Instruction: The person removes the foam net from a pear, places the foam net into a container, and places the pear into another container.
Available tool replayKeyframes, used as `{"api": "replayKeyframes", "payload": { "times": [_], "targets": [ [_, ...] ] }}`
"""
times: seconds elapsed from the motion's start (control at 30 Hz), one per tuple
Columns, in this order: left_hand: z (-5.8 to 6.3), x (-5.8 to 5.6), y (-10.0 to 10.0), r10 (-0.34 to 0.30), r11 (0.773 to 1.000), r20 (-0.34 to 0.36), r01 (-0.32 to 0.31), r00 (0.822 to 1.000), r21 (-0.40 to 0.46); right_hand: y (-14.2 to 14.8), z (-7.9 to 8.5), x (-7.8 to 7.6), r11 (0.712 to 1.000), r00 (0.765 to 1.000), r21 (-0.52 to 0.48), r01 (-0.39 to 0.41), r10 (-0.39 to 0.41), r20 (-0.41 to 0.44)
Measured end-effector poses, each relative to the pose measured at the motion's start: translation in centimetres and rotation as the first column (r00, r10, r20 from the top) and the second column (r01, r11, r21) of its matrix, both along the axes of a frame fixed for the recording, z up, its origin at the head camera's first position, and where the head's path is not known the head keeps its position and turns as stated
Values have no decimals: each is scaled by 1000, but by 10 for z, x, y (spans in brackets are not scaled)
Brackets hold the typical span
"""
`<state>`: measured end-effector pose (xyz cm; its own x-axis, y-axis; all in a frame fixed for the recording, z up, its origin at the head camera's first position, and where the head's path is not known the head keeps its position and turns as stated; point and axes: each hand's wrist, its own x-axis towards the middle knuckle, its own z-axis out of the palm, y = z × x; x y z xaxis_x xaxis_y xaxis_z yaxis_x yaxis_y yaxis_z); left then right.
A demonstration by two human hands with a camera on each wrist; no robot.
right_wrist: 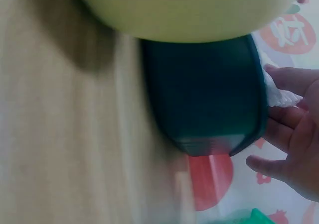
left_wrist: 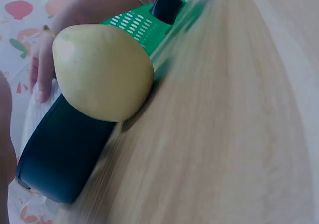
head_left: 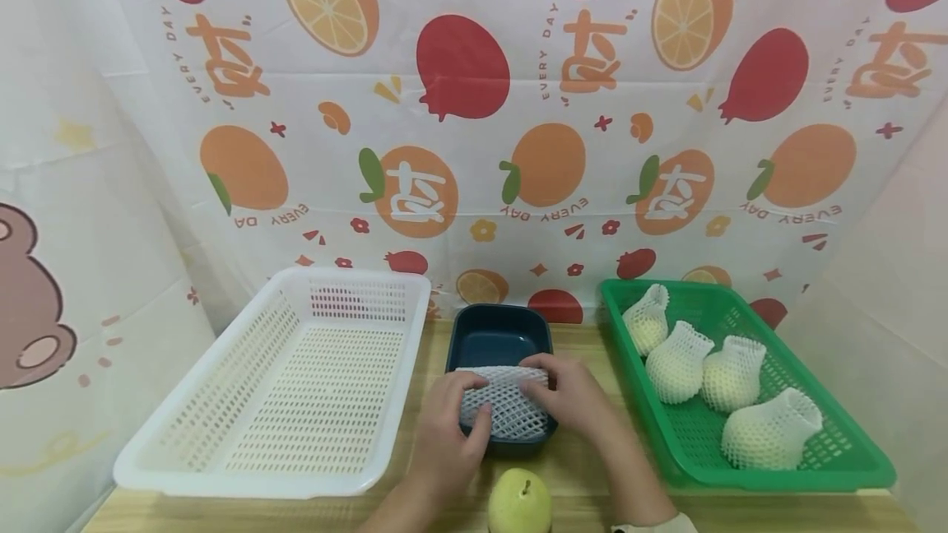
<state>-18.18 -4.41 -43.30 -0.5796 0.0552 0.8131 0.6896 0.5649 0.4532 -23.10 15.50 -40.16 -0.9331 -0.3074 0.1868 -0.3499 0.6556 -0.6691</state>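
Note:
A white foam fruit net (head_left: 507, 405) lies over the near part of a dark blue rectangular box (head_left: 504, 341). My left hand (head_left: 452, 426) holds the net's left side, thumb and fingers bent about it. On the net's right, my right hand (head_left: 573, 393) pinches it between thumb and fingers; in the right wrist view the right hand (right_wrist: 296, 129) has other fingers spread beside the box (right_wrist: 207, 92). A bare yellow-green pear (head_left: 520, 502) stands on the table just in front of the box, stem up, touched by neither hand. In the left wrist view the pear (left_wrist: 102, 72) partly hides the box.
A white slotted basket (head_left: 252, 484) stands to the left on the wooden table (head_left: 578, 467). To the right, a green basket (head_left: 785, 479) holds several pears in foam nets (head_left: 677, 364). Behind hangs a fruit-print cloth (head_left: 474, 130).

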Motion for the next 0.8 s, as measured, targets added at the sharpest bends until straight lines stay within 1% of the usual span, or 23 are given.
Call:
{"api": "replayKeyframes", "payload": {
  "times": [0.03,0.07,0.13,0.17,0.2,0.23,0.3,0.33,0.4,0.43,0.47,0.53,0.6,0.63,0.7,0.77,0.8],
  "targets": [
    [-1,0,0,6,999,-1,-6,1000,-44,0,-2,-1,1000,1000,13,-15,15,14],
    [-1,0,0,16,996,13,-15,1000,-91,-1,-3,-1,999,999,23,-28,27,27],
    [-1,1,0,44,982,86,-27,995,-189,-2,-6,-2,998,998,50,-38,36,51],
    [-2,1,0,60,971,137,-26,989,-238,-2,-7,-3,997,998,60,-41,37,54],
    [-2,2,0,76,959,191,-19,979,-283,-2,-8,-3,997,998,71,-38,34,59],
    [-2,3,1,94,945,246,-9,965,-328,-3,-9,-3,996,998,77,-41,37,60],
    [-3,5,1,132,913,349,24,928,-408,-3,-11,-2,996,997,82,-40,35,66],
    [-3,5,0,148,895,380,40,913,-444,-4,-12,-2,996,997,84,-43,37,64],
    [-2,6,0,170,866,418,67,892,-495,-4,-13,-2,995,998,89,-44,40,44],
    [-2,6,-1,177,853,430,79,885,-515,-4,-14,-1,995,999,92,-41,39,21],
    [-2,6,-1,179,845,434,88,883,-528,-5,-14,0,995,999,96,-32,32,-2],
    [-2,6,-1,182,838,439,95,880,-538,-6,-14,2,995,997,99,-9,16,-70],
    [-2,6,-2,182,838,444,97,877,-536,-6,-13,4,995,991,95,12,1,-133],
    [-2,6,-2,182,840,447,98,876,-534,-7,-12,5,996,987,92,10,5,-162],
    [-2,6,-2,184,844,451,95,873,-528,-7,-11,5,995,977,98,-18,38,-208],
    [-3,5,-3,179,846,452,97,874,-524,-8,-10,4,990,973,129,-64,90,-211],
    [-3,5,-3,177,848,455,99,873,-520,-8,-11,4,985,975,152,-87,116,-190]
  ]
}}
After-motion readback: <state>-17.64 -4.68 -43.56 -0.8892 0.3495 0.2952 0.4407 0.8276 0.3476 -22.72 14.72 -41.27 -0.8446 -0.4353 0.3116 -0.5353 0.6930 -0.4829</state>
